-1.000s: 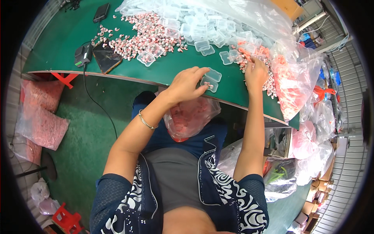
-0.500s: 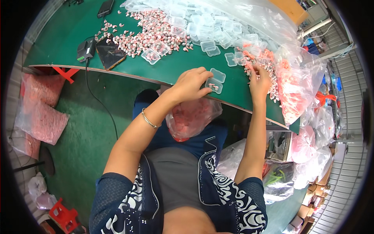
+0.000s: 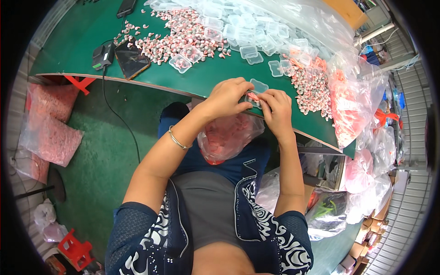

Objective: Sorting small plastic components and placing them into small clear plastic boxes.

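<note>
At the table's near edge, my left hand (image 3: 228,96) grips the side of a small clear plastic box (image 3: 259,85) whose lid is folded back. My right hand (image 3: 277,107) is over the box's near half, fingers pinched on a small pink piece (image 3: 252,96). Its fingertips partly hide what lies in the box. To the right is a pile of small grey-and-pink pieces (image 3: 312,90) with round heads and curled tails. Further left lies a larger pile of similar pieces (image 3: 181,39), with a filled clear box (image 3: 180,63) at its near side.
Many clear boxes (image 3: 250,30) are heaped at the back. A phone (image 3: 130,59) and a black device with a cable (image 3: 102,57) lie on the left. A bag of pink pieces (image 3: 346,107) stands at right; another bag (image 3: 229,135) rests on my lap below the table edge.
My right hand has moved left from the right-hand pile to the small box, bringing a pink piece. My left hand stays at the box.
</note>
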The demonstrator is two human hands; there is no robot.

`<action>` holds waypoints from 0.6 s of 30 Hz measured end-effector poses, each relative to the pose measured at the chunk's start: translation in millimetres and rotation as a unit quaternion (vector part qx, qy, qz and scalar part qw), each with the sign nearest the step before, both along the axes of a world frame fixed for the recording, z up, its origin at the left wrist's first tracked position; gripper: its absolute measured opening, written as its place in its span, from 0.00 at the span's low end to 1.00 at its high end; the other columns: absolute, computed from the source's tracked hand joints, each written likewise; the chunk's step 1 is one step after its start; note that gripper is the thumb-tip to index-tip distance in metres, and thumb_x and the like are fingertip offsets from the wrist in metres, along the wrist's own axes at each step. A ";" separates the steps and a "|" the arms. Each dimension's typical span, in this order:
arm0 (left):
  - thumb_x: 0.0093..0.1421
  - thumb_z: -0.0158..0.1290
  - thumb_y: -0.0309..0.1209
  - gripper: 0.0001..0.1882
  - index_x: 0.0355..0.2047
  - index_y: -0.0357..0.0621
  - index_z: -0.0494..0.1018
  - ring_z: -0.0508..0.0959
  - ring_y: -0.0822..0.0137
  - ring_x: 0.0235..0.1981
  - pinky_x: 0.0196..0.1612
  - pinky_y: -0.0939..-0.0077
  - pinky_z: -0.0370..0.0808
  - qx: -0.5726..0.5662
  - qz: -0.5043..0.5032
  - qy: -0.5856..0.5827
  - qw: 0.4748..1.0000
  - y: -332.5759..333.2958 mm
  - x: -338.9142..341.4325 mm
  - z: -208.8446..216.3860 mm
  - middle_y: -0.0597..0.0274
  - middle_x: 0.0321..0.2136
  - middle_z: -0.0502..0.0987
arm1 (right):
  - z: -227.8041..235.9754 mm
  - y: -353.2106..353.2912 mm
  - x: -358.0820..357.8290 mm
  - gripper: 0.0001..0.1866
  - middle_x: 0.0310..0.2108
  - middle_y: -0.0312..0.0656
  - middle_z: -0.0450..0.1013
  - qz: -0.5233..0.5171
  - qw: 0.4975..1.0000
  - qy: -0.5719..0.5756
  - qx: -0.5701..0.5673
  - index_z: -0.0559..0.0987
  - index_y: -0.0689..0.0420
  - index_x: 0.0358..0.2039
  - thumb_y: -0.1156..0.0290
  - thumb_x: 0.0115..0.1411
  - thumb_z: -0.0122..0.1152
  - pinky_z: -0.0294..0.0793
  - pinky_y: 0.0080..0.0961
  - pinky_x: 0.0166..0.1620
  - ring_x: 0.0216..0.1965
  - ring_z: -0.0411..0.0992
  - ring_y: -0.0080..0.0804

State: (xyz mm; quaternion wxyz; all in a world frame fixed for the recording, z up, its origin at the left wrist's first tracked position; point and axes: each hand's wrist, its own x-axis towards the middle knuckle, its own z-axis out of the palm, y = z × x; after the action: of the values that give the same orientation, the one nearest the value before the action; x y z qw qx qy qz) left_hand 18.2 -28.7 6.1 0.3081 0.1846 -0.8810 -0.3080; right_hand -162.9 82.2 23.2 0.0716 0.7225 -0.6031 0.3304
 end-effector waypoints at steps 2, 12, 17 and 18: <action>0.49 0.66 0.34 0.25 0.47 0.43 0.74 0.78 0.55 0.39 0.42 0.62 0.74 -0.005 0.003 0.000 1.000 0.4 0.4 -0.8 0.57 0.37 0.76 | 2.2 2.4 1.4 0.10 0.38 0.38 0.75 0.000 1.000 0.015 0.008 0.81 0.54 0.39 0.74 0.55 0.64 0.65 0.36 0.47 0.43 0.72 0.39; 0.48 0.67 0.34 0.27 0.49 0.43 0.73 0.77 0.53 0.38 0.42 0.61 0.73 -0.021 0.007 0.012 1.000 1.9 -0.8 -1.1 0.56 0.36 0.76 | -5.5 -21.1 -18.6 0.12 0.38 0.42 0.74 -0.068 0.995 -0.048 0.046 0.79 0.56 0.43 0.75 0.56 0.63 0.70 0.35 0.43 0.39 0.73 0.40; 0.48 0.67 0.31 0.31 0.52 0.43 0.70 0.77 0.52 0.39 0.42 0.60 0.73 0.007 0.010 0.047 0.999 5.9 -0.2 3.7 0.56 0.36 0.76 | 3.7 -15.3 -16.8 0.13 0.36 0.44 0.76 -0.016 0.986 -0.166 0.024 0.79 0.61 0.39 0.80 0.52 0.67 0.75 0.28 0.36 0.31 0.75 0.35; 0.48 0.67 0.32 0.31 0.53 0.43 0.70 0.77 0.52 0.39 0.42 0.60 0.73 -0.007 0.011 0.042 0.999 6.1 -0.6 3.9 0.56 0.36 0.76 | 3.1 -13.2 -18.3 0.12 0.36 0.44 0.76 -0.002 0.984 -0.177 0.024 0.79 0.61 0.39 0.80 0.52 0.67 0.75 0.28 0.36 0.32 0.75 0.34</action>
State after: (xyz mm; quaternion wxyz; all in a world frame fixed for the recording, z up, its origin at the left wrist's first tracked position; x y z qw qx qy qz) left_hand 17.6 -22.6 10.0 0.3495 0.1792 -0.8673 -0.3059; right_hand -181.2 69.0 26.4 -0.0525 0.6530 -0.6155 0.4382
